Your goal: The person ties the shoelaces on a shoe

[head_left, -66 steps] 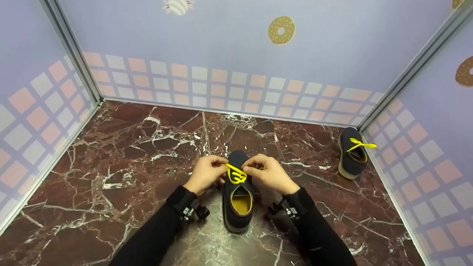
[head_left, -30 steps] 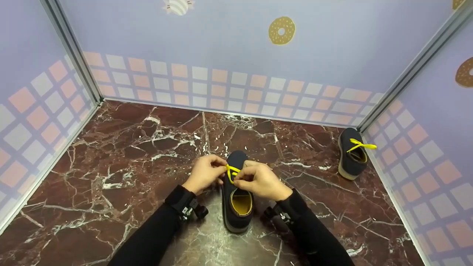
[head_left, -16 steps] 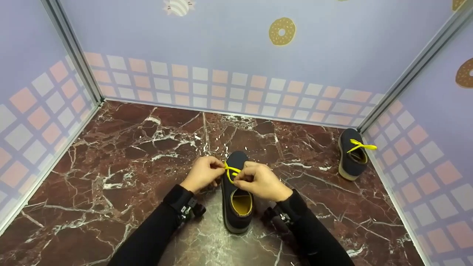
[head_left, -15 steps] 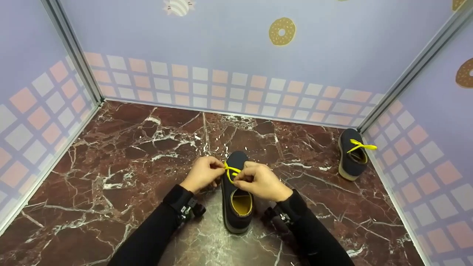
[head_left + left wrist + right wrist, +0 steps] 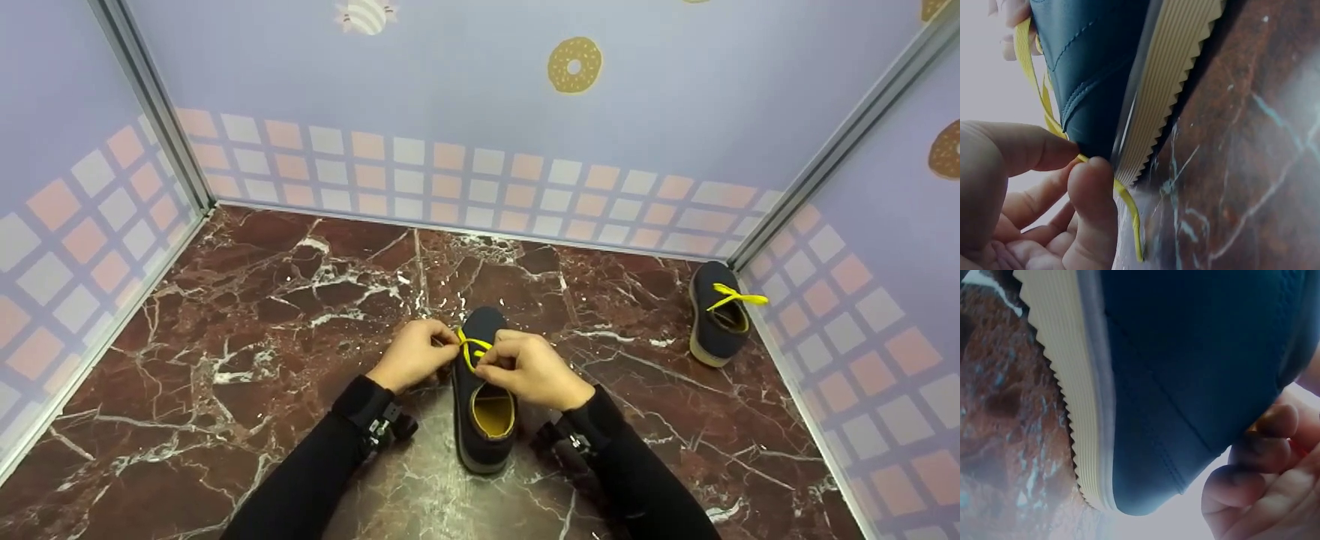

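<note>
A dark navy shoe (image 5: 484, 456) with a mustard lining stands on the floor in front of me, toe pointing away. Thumb and forefinger of my left hand (image 5: 412, 354) pinch its yellow shoelace (image 5: 1028, 67) at the shoe's left side; a loose end (image 5: 1136, 225) hangs below the fingertips. Curled over the laces from the right, my right hand (image 5: 538, 369) pinches the same lace nearer the opening. In the right wrist view the shoe's side (image 5: 1185, 365) hides most of the lacing, and the curled right fingers (image 5: 1235, 486) show beyond the upper.
A second matching shoe (image 5: 716, 341), its yellow lace (image 5: 739, 297) tied, stands in the back right corner by the wall. Lilac panels (image 5: 480, 90) with pink and white squares enclose the brown marbled floor (image 5: 300, 300) on three sides.
My right hand has come left and nearer the shoe's opening, over the lacing. The left hand has shifted slightly left, still pinching the lace. The shoe has stayed in place.
</note>
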Motion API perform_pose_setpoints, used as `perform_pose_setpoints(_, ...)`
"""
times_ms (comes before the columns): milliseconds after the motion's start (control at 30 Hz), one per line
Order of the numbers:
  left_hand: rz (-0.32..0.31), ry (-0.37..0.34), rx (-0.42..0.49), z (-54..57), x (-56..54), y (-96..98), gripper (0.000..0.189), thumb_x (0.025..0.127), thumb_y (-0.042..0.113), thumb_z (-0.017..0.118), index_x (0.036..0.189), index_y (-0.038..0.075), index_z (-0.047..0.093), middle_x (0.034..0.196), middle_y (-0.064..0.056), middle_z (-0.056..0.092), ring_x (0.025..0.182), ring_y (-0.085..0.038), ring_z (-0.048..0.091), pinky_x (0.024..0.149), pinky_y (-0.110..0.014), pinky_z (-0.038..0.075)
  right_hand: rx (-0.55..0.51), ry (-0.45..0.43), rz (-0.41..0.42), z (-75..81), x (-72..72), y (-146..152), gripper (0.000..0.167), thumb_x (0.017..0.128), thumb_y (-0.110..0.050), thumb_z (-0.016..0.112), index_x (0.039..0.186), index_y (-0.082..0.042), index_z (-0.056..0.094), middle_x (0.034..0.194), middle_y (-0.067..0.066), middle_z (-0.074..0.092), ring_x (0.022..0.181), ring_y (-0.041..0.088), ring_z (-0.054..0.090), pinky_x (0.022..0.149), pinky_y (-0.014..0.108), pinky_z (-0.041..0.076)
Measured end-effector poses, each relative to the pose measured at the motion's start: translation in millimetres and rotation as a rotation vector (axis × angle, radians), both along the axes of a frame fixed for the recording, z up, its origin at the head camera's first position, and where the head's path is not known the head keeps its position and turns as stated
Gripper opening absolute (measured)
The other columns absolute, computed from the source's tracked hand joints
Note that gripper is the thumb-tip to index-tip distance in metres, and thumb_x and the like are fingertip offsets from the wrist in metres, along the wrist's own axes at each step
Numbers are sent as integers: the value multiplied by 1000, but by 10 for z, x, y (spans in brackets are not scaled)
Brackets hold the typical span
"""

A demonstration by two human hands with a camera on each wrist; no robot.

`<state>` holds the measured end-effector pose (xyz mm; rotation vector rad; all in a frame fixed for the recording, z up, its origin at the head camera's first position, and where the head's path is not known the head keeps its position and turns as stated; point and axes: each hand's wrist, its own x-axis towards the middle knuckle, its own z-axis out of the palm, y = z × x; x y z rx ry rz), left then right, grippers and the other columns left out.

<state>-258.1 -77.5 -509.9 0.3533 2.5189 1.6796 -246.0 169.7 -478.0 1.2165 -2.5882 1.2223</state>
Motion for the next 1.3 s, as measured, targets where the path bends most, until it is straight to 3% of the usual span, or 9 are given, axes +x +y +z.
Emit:
perform_pose_setpoints(33,-21,37,-3,-92,-44,-26,10,98,8,75,104,1,79,90,-8,76,53,-16,64,48,-28,56,-6,-9,2,1,0,1,4,99,-12,86,96,-15,86,80,-8,54,76,8,52,68,24,43)
perform_pose_setpoints(233,11,206,-171,-108,-68,-25,9,92,7,79,99,7,84,97,-3,80,77,-14,68,73,-33,59,-16,-96,-12,6,-12,22,4,100,-16,85,97,-15,87,82,-10,59,78,8,54,69,23,44)
perform_pose_setpoints(267,30,184,-201,-14,-25,1,9,91,5,78,97,7,84,95,-3,79,78,-15,68,75,-35,59,-15,-113,-17,5,-16,26,4,100,-16,85,97,-15,87,83,-11,60,78,8,55,70,23,45)
perform_pose_setpoints(400,34,178,-240,20,-5,13,6,90,8,76,94,10,80,92,0,75,79,-17,65,76,-38,56,-18,-157,-31,13,-18,33,4,99,-14,84,97,-15,87,84,-11,62,79,9,57,71,23,47)
perform_pose_setpoints(433,13,198,-228,-87,-62,-16,4,90,11,75,93,12,79,91,1,74,79,-16,64,75,-37,55,-20,-162,-31,16,-15,33,4,99,-13,84,97,-14,87,84,-11,62,79,9,57,71,22,47)
perform_pose_setpoints(533,-37,193,-234,-50,-54,-51,5,89,11,73,93,11,77,91,1,72,80,-17,64,76,-38,56,-22,-176,-22,20,-5,28,2,98,-14,85,97,-12,86,84,-12,60,79,8,57,71,22,46)
perform_pose_setpoints(667,-133,134,-270,151,18,-81,9,88,5,70,93,8,76,91,0,72,80,-16,64,78,-39,58,-19,-190,-9,21,0,25,6,95,-17,90,98,-14,85,83,-12,58,80,8,57,70,22,48)
perform_pose_setpoints(867,-270,108,-305,304,43,-165,8,88,4,74,94,8,74,91,0,71,78,-13,62,76,-35,57,3,-181,3,27,-11,28,11,93,-18,93,99,-15,85,83,-13,58,80,8,58,70,22,49)
perform_pose_setpoints(1300,-397,30,-167,450,96,-254,17,90,-6,67,99,5,76,82,0,70,64,-13,62,59,-25,53,57,-34,45,37,12,41,8,99,-17,87,104,-12,89,82,-9,50,77,7,50,70,24,45)
